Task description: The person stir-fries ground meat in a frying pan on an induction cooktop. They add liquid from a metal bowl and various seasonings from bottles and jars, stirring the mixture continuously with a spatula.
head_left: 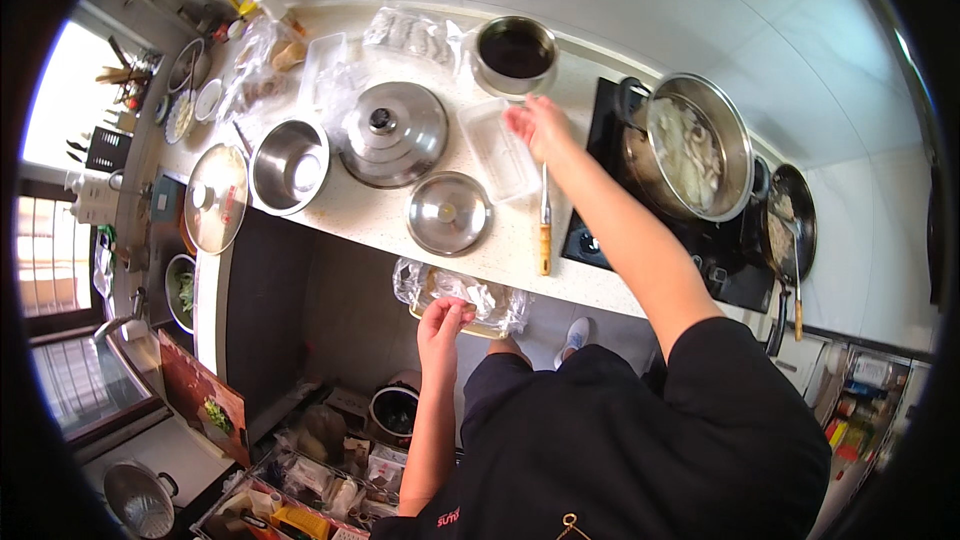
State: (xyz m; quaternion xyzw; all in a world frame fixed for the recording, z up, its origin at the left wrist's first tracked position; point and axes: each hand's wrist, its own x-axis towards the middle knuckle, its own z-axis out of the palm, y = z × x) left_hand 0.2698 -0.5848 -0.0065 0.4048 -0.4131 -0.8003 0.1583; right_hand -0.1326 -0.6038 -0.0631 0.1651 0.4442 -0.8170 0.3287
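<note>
My right hand reaches over the counter, blurred, with its fingers partly spread and nothing visible in them. Beneath it lies a clear plastic tray, and just beyond the fingertips stands a steel pot of dark liquid. My left hand is lower, thumb and fingertips pinched together in front of a bin lined with clear plastic. Whether a small item sits in that pinch is hard to make out. A wooden-handled utensil rests on the counter by my right forearm.
Right of the tray, a large steel pot of pale food stands on the black hob, beside a frying pan. Two steel lids, an empty steel pot and a glass lid line the counter leftward.
</note>
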